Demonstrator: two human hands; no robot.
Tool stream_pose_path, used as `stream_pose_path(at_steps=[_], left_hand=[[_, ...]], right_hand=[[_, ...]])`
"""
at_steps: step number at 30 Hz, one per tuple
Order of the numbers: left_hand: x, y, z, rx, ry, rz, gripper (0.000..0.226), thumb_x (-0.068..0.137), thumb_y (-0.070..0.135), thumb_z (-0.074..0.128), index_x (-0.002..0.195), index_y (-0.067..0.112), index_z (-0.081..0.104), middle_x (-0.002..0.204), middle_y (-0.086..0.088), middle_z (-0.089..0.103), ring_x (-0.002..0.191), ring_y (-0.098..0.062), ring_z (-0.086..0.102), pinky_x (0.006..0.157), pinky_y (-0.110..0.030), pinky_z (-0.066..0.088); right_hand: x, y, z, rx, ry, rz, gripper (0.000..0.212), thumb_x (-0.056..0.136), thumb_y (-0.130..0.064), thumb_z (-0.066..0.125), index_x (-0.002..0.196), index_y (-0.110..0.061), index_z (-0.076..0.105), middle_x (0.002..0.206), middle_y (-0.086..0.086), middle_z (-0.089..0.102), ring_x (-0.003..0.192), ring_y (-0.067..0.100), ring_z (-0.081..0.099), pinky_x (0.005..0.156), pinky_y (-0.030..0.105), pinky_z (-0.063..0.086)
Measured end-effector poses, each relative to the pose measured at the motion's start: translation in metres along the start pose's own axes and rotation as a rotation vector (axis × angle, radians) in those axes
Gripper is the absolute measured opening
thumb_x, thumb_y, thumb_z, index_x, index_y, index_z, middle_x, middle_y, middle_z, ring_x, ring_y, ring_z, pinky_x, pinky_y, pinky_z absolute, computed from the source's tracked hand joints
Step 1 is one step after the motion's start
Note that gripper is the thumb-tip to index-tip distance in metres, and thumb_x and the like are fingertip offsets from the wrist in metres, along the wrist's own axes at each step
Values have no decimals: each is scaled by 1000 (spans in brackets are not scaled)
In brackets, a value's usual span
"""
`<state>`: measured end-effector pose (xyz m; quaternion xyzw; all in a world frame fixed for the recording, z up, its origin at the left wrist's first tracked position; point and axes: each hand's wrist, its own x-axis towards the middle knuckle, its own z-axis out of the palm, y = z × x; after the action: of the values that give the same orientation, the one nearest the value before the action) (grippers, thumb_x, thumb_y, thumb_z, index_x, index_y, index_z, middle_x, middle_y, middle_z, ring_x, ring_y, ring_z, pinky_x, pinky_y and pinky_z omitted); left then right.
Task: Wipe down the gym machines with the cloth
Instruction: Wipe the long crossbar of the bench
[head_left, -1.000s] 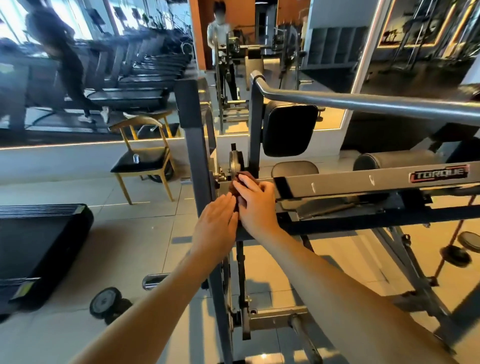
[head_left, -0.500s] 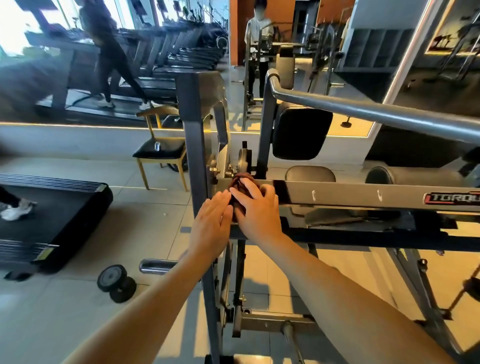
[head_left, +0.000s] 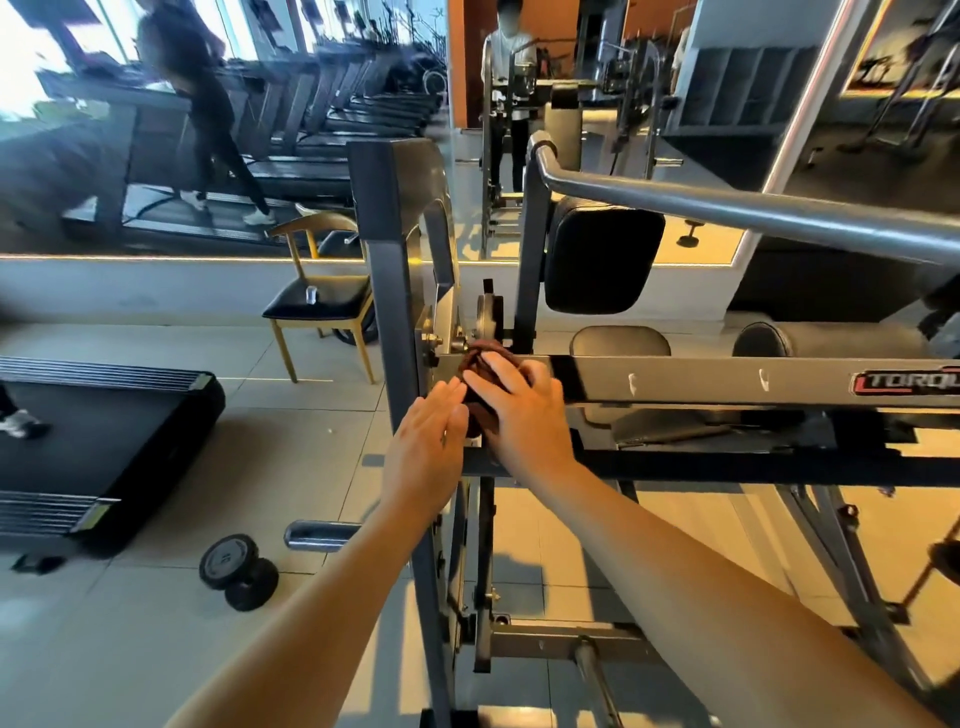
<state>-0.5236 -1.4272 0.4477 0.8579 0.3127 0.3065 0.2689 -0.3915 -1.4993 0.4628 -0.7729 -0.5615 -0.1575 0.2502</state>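
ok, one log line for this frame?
phase: wiping | cloth: bunched on grey bar near pivot | right hand: pressing cloth | left hand: flat, alongside

- Pale square tiles are covering the floor (head_left: 270, 447), catching warm light on the right.
- A wide mirror (head_left: 130, 208) is running along the far wall, reflecting a row of treadmills and bright windows.
- A glowing strip (head_left: 156, 257) is lining the mirror's lower edge.
- A wooden chair (head_left: 317, 306) with a black seat is standing below it.
- A black treadmill (head_left: 104, 431) is lying at the left, a dumbbell (head_left: 236, 569) resting near it.
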Motion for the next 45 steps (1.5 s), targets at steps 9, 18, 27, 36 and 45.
stream_pose_path(at_steps=[9, 18, 27, 36, 45], left_hand=[[0, -6, 2, 8, 1, 27, 49, 109, 39, 23, 153, 24, 40, 160, 6, 35, 149, -2, 19, 121, -23, 3], [1, -10, 0, 14, -40, 19, 49, 109, 40, 26, 154, 24, 39, 161, 6, 33, 142, 7, 14, 118, -18, 0], [1, -13, -6, -47, -77, 82, 46, 109, 43, 17, 150, 36, 38, 153, 15, 43, 142, 11, 23, 126, -33, 10], [-1, -3, -11, -19, -60, 17, 46, 110, 38, 28, 152, 25, 42, 158, 4, 41, 145, 0, 26, 125, -31, 16], [-8, -3, -2, 81, -8, -16, 47, 109, 29, 38, 155, 20, 36, 162, 3, 33, 150, -10, 26, 122, -29, 19]], right_hand=[[-12, -15, 0, 85, 95, 161, 40, 91, -27, 69, 131, -24, 63, 148, -2, 51, 132, 28, 36, 104, 45, 41], [-13, 13, -13, 44, 49, 204, 46, 95, -20, 65, 140, -21, 58, 153, 2, 46, 140, 34, 34, 110, 55, 41], [2, -3, -3, 39, -94, -34, 58, 94, -16, 65, 147, -32, 49, 161, -7, 36, 143, 34, 25, 113, 54, 30], [8, -12, 10, 289, -9, 201, 46, 99, -18, 55, 142, -32, 57, 154, -7, 46, 143, 26, 30, 113, 44, 24], [10, 16, -6, 279, -20, 140, 41, 103, -18, 49, 141, -32, 58, 152, -8, 48, 139, 21, 35, 116, 47, 36]])
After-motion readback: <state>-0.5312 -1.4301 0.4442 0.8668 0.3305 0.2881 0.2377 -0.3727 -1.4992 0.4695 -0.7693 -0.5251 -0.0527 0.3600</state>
